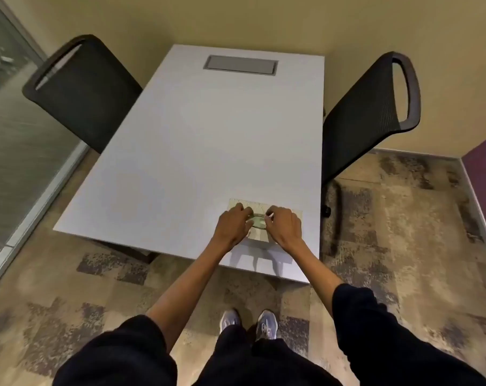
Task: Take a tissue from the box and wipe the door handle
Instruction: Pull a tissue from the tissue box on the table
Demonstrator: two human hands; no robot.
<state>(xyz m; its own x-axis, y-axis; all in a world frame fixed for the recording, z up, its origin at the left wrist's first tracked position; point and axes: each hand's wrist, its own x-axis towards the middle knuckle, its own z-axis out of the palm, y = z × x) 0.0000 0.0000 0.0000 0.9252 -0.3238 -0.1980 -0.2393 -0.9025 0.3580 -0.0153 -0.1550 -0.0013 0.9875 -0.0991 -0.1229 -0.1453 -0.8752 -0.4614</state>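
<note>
At the tabletop's (180, 140) near edge, left hand (232, 225) and right hand (283, 227) (fingers curled, grip unclear) flank the tissue box's (286, 214) slot, equally near.

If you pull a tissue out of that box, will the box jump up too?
Maybe a little. The tissue box looks like thin cardboard, so probably light. It lies flat and low on the table, so tipping seems unlikely. The left hand and right hand both rest at its opening, which should help hold it down.
</note>
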